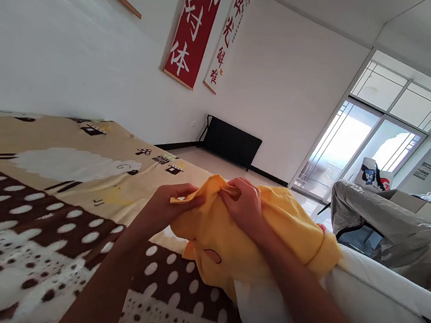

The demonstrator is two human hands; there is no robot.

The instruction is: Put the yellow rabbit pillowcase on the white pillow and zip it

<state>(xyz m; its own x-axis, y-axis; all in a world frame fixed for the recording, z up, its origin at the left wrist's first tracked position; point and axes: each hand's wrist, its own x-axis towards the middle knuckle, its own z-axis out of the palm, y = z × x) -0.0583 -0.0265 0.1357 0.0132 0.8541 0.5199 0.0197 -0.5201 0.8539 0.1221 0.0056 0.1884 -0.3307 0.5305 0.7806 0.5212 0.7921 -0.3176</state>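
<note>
And there, the left hand (pixel 172 203) at seven o'clock and the right hand (pixel 245 204) at five both pinched the yellow cloth (pixel 225 250) bunched around five, apparently working its edge, a step whose next move called for steady fingertips

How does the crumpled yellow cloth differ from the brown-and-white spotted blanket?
The crumpled yellow cloth is gripped by the left hand and right hand; the brown-and-white spotted blanket lies spread out. The cloth looks mostly plain, the blanket boldly patterned. Both appear soft.
</note>
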